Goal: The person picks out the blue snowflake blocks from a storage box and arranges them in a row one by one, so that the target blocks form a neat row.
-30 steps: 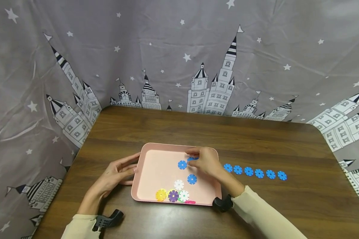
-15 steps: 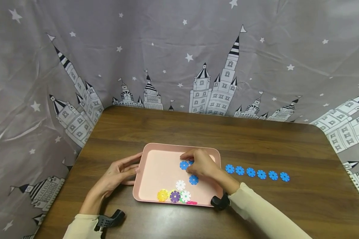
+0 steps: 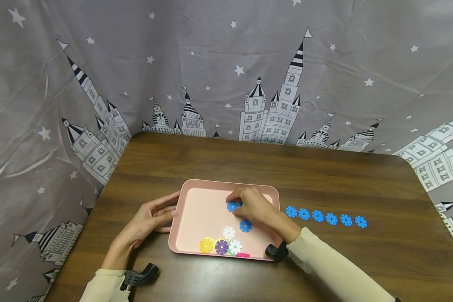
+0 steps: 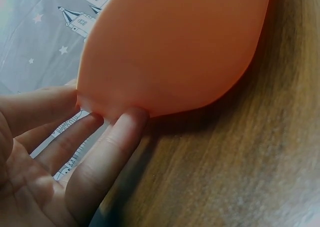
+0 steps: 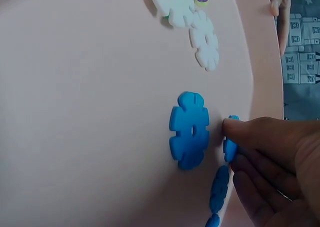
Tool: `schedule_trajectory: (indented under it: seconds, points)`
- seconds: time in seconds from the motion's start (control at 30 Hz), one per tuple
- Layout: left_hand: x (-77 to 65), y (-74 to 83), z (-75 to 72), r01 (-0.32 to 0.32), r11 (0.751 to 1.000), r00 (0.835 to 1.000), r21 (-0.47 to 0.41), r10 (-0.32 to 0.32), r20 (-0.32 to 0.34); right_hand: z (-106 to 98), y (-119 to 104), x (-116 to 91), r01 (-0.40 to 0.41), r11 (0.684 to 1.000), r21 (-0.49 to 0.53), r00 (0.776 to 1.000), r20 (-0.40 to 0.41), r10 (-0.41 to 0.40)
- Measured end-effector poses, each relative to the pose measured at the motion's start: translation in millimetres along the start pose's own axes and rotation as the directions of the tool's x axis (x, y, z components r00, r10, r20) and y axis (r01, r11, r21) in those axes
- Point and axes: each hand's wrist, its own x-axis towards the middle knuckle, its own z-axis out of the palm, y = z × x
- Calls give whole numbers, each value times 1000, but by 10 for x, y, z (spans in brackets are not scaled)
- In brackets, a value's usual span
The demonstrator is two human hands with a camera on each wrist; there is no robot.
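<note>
Inside the pink tray (image 3: 196,222), my right hand (image 3: 253,205) pinches a blue flower-shaped disc (image 5: 231,144) between thumb and fingers. Another blue disc (image 5: 190,131) lies flat on the tray floor close by, and a further blue disc (image 5: 219,189) sits just below the pinched one in the right wrist view. My left hand (image 3: 147,220) holds the tray's left side, with thumb and fingertips against its edge (image 4: 115,107). The palm of the right hand covers part of the tray's upper right area in the head view.
Along the tray's near wall lie a yellow disc (image 3: 206,245), a purple disc (image 3: 221,247), white discs (image 3: 235,246) and a pink disc (image 3: 243,255). Several blue discs (image 3: 318,216) form a row on the wooden table (image 3: 305,260), right of the tray. A grey curtain (image 3: 211,63) hangs behind.
My right hand has moved slightly left within the tray and its fingers have closed round a blue disc. The left hand stays at the tray's side.
</note>
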Motion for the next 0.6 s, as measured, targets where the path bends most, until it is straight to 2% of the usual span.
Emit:
schedule_trajectory:
  seconds: [0.27, 0.6]
  points:
    - [5, -13, 7, 7, 1000, 1000, 1, -7, -10, 21, -6, 4, 29, 998, -56, 1000, -10, -29]
    - [7, -11, 11, -16, 1000, 1000, -1, 16, -1, 20, 10, 10, 100, 995, -26, 995, -16, -100]
